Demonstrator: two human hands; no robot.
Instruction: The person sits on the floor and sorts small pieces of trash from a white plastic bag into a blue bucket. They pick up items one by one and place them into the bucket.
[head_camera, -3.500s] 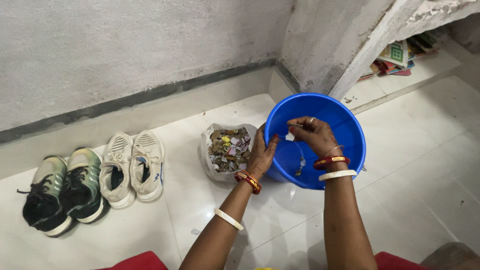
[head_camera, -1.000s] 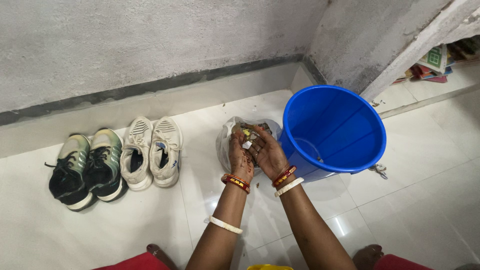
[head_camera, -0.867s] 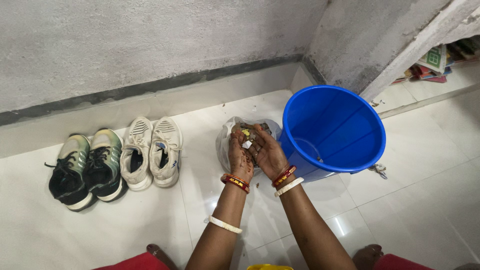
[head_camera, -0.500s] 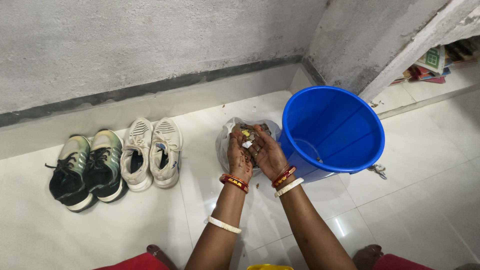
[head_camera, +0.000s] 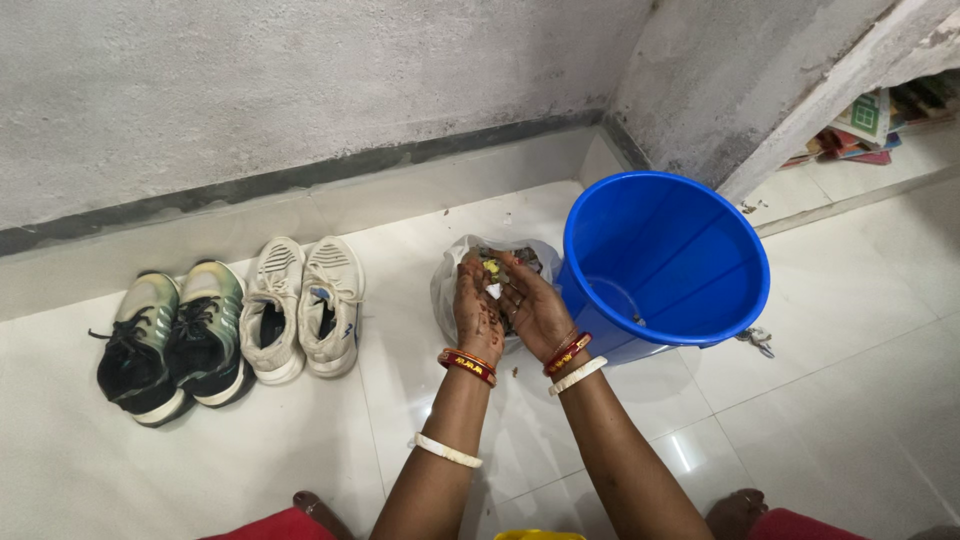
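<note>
2 pairs of shoes (head_camera: 225, 325) sit on the white floor (head_camera: 840, 380). Next comes a clear bag (head_camera: 447, 290) full of little scraps. The left hand (head_camera: 478, 310) and right hand (head_camera: 535, 312) are cupped together over it, holding scraps (head_camera: 493, 290). A big blue bucket (head_camera: 665, 265) touches the bag.

The scene is evenly and fairly brightly lit by soft, diffuse light, with pale sheen patches on the glossy floor tiles (head_camera: 700, 450) below the forearms and only faint, soft-edged shadows under the shoes (head_camera: 225, 325) and beside the blue bucket (head_camera: 665, 260). Focus is sharp through most of the frame, so the grain of the plaster wall (head_camera: 300, 80) reads clearly, while the two hands show slight softness at the fingertips. Wide-angle distortion bends the line where wall meets floor and stretches things towards the corners, and the books (head_camera: 870, 125) at the upper right sit in dimmer light.
</note>
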